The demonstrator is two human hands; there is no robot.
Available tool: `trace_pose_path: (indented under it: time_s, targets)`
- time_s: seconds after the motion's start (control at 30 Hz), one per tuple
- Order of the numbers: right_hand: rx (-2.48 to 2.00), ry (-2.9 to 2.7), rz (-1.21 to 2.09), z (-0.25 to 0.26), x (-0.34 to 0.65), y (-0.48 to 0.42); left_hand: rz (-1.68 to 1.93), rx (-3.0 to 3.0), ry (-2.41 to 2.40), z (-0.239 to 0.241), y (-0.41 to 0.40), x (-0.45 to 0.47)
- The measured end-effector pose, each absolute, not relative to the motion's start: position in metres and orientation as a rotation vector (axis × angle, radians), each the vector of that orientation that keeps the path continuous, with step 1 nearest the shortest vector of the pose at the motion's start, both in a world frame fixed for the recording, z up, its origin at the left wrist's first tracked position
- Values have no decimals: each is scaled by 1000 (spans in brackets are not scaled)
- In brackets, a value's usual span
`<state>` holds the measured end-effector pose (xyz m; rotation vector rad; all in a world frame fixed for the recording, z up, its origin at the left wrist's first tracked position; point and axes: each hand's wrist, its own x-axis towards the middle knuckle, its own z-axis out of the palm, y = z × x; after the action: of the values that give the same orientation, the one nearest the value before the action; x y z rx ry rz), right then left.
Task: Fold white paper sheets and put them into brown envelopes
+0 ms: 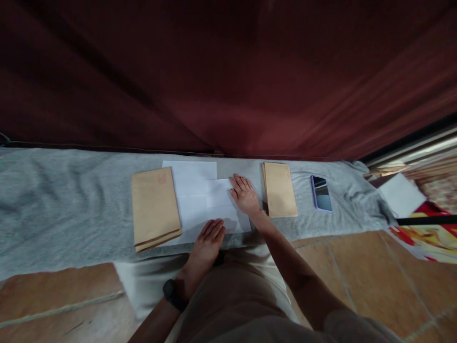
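Observation:
White sheets of paper [193, 183] lie on the cloth-covered surface in front of me, one with a crease across it. A smaller or folded white sheet [216, 193] rests on top, toward the right. My right hand [245, 194] lies flat with fingers stretched on the right edge of this upper sheet. My left hand [210, 238] rests at its near lower edge, fingers extended on the paper. To the left is a thick stack of brown envelopes [155, 205], overlapping the paper's left side. A thinner stack of brown envelopes [281, 190] sits just right of my right hand.
A phone [322, 193] lies on the grey cloth [71, 200] farther right. A dark red curtain [228, 85] hangs behind the surface. At the far right are a white item [402, 194], a red and yellow printed item [428, 233] and a black bar [426, 220].

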<state>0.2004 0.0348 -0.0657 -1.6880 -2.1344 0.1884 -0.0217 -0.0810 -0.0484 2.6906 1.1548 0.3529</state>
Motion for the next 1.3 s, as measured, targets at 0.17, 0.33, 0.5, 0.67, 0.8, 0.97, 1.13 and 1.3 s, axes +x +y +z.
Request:
trace_pose_path:
  time_s: [0.17,0.33,0.5,0.67,0.8,0.97,1.13,1.3]
  targets:
    - [-1630,-2064,229,-61,205,-2,322,2669,1202,-39,-79,-22]
    - [-1383,-2321,420,-48,205,-67,312,2692,1243,-35,-73,-20]
    - [-1290,-2408,497,-41,214,-101,349,2711,1221,-40,-70,-24]
    - [-1280,-2268,468,-50,224,-95,376,2735,1173,-45,-69,-29]
    - [-1265,-2239,463,-56,226,-92,449,2675,1204,-37,-67,-28]
    - [-1277,-2255,496,-55,224,-94,534,2565,1228,-21,-50,-8]
    - [-1294,-2258,500,-51,221,-91,439,2619,1088,-31,-18,33]
    - [-1315,-2256,471,-53,220,-92,404,2687,1034,-52,7,39]
